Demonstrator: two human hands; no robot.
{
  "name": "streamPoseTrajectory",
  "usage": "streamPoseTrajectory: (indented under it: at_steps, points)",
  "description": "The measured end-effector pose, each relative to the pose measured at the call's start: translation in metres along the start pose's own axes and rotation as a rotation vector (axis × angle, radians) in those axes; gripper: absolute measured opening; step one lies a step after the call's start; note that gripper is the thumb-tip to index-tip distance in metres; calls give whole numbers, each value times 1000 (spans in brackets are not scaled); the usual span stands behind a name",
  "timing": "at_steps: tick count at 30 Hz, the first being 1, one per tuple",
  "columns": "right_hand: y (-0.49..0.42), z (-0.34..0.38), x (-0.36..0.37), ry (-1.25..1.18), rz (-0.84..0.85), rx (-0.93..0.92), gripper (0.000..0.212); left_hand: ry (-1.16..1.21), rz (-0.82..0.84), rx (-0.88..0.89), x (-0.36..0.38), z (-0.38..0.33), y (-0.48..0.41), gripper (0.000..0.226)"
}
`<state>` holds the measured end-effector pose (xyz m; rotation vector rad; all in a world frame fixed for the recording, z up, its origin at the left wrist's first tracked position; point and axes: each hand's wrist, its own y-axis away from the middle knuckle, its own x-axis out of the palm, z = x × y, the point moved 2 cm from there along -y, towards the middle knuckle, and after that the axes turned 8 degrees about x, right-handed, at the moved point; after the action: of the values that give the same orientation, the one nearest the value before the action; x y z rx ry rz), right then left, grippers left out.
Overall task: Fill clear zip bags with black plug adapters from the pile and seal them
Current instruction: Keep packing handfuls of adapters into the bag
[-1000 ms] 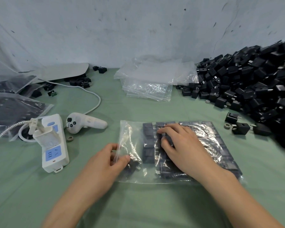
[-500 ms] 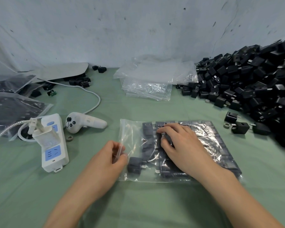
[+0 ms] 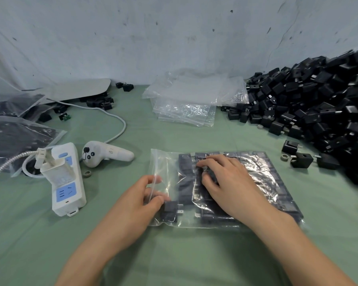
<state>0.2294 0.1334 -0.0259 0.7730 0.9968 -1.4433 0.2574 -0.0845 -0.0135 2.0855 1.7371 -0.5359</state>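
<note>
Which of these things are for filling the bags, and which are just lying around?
For the job: the zip bag being filled, the loose adapter by the left hand, the right hand, the adapter pile, the stack of empty bags.

Just lying about: the power strip, the white controller, the white cable, the small ring.

On our green table (image 3: 194, 256) we see a filled bag (image 3: 265, 176), spare bags (image 3: 186, 106), an adapter pile (image 3: 322, 104), a power strip (image 3: 67, 186) and a controller (image 3: 106, 154).
</note>
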Motion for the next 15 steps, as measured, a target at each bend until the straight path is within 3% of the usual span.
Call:
streamPoseTrajectory:
  at_steps: [9,15]
  points:
    - [0,0,0,-8,-4,-4,36,23,-39,28,-3,2,1,27]
    - [0,0,0,-7,-6,-4,37,-91,-32,22,-4,4,4,17]
